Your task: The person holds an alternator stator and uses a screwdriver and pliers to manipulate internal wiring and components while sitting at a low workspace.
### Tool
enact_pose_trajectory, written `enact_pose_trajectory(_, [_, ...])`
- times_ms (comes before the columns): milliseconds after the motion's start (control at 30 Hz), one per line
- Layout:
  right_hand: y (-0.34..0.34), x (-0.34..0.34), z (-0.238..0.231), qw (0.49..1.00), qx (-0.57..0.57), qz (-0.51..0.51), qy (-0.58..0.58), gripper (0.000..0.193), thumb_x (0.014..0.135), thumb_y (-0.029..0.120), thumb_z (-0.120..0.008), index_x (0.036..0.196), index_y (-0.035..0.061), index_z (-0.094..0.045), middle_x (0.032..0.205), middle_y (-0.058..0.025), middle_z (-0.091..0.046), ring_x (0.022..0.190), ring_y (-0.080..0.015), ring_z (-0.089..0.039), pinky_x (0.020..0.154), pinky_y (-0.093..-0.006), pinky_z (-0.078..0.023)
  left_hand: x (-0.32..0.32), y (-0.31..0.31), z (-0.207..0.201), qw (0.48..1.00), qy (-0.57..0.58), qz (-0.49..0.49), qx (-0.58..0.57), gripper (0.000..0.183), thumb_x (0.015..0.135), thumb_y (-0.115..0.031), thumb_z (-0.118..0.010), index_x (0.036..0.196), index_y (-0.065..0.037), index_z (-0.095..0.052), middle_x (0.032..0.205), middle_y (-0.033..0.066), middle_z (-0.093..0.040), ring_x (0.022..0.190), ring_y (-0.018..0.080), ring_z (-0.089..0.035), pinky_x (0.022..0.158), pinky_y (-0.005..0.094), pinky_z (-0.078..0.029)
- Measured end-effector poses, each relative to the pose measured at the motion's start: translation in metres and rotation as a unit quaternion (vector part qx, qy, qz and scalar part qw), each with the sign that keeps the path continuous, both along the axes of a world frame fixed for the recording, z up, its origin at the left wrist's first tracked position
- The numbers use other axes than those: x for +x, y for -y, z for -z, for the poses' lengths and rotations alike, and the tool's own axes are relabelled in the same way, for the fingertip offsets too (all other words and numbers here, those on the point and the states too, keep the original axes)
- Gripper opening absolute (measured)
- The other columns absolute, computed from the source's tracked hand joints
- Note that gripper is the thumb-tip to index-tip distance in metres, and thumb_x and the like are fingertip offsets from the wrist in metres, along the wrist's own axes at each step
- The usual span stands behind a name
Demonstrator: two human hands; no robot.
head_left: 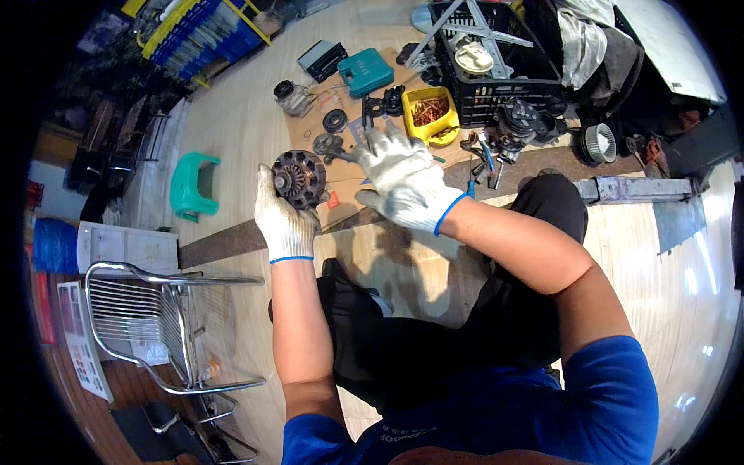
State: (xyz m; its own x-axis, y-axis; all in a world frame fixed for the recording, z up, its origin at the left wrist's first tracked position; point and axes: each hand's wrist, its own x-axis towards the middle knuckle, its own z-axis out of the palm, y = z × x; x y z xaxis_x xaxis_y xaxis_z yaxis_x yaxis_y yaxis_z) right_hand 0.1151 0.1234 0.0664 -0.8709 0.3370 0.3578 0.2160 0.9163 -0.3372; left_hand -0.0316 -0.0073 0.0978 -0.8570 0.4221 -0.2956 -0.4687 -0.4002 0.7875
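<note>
My left hand (280, 225), in a white knit glove with a blue cuff, is closed around an alternator rotor (300, 180). The rotor is dark and round, with claw-like poles about its edge and a shaft end turned up. To the right, my gloved right hand (399, 174) is held over the cardboard (341, 205), fingers stretched out and thumb apart. I see nothing in it, though its palm is hidden. A grey metal part (328, 144) lies between the two hands, close to the right fingertips. Beyond it sits a black ring-shaped pulley (335, 120).
A yellow container (431, 115) of copper-coloured pieces stands past my right hand. Behind are a teal tool case (366, 72) and a black crate (508, 93). Hand tools (487, 167) lie right of my hand. A green stool (194, 186) and a metal chair (147, 318) stand left.
</note>
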Motion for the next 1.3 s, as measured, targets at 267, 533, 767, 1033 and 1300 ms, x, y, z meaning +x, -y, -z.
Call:
enact_pose_trajectory(267, [-0.005, -0.024, 0.031, 0.951, -0.226, -0.209, -0.040, 0.040, 0.097, 0.039, -0.050, 0.111, 0.0039, -0.064, 0.098, -0.0217, -0.070, 0.096, -0.0415, -0.066, 0.085, -0.0475, -0.052, -0.003, 0.001, 0.005, 1.000, 0.002, -0.015, 0.014, 0.047, 0.100, -0.043, -0.056, 0.121, -0.001, -0.060, 0.113, 0.0149, -0.070, 0.095, 0.0303, -0.071, 0.080, 0.0461, -0.060])
enact_pose_trajectory(533, [-0.013, -0.008, 0.024, 0.982, -0.136, -0.109, 0.075, 0.028, 0.098, 0.036, -0.052, 0.110, 0.0135, -0.063, 0.097, -0.0168, -0.071, 0.090, -0.0381, -0.069, 0.076, -0.0502, -0.053, -0.049, 0.044, 0.006, 1.000, -0.014, 0.019, -0.003, 0.055, 0.101, -0.053, -0.039, 0.120, -0.007, -0.063, 0.096, 0.0116, -0.070, 0.074, 0.0271, -0.064, 0.058, 0.0362, -0.052])
enact_pose_trajectory(767, [-0.028, 0.013, 0.029, 0.989, -0.076, -0.085, 0.094, 0.018, 0.090, 0.022, -0.053, 0.102, 0.0111, -0.061, 0.086, -0.0154, -0.071, 0.084, -0.0395, -0.071, 0.069, -0.0521, -0.056, -0.082, 0.090, -0.006, 0.992, 0.010, -0.030, 0.125, 0.039, 0.093, -0.031, -0.053, 0.115, -0.002, -0.065, 0.098, 0.0118, -0.070, 0.078, 0.0235, -0.063, 0.055, 0.0327, -0.048])
enact_pose_trajectory(1033, [-0.071, 0.032, 0.061, 0.990, 0.012, -0.022, 0.140, 0.019, 0.090, 0.018, -0.052, 0.105, 0.0124, -0.062, 0.091, -0.0166, -0.071, 0.085, -0.0367, -0.072, 0.071, -0.0506, -0.057, -0.105, 0.111, -0.007, 0.988, 0.013, -0.057, 0.142, 0.033, 0.087, -0.025, -0.059, 0.112, -0.004, -0.066, 0.096, 0.0158, -0.072, 0.078, 0.0287, -0.069, 0.056, 0.0355, -0.055])
enact_pose_trajectory(1300, [-0.148, 0.049, 0.037, 0.969, -0.027, 0.030, 0.242, 0.040, 0.101, 0.046, -0.048, 0.110, 0.0121, -0.067, 0.099, -0.0207, -0.070, 0.094, -0.0397, -0.068, 0.080, -0.0492, -0.053, -0.133, 0.132, 0.001, 0.983, 0.017, -0.088, 0.162, 0.027, 0.092, -0.021, -0.058, 0.111, -0.003, -0.066, 0.099, 0.0154, -0.070, 0.080, 0.0288, -0.068, 0.067, 0.0380, -0.057])
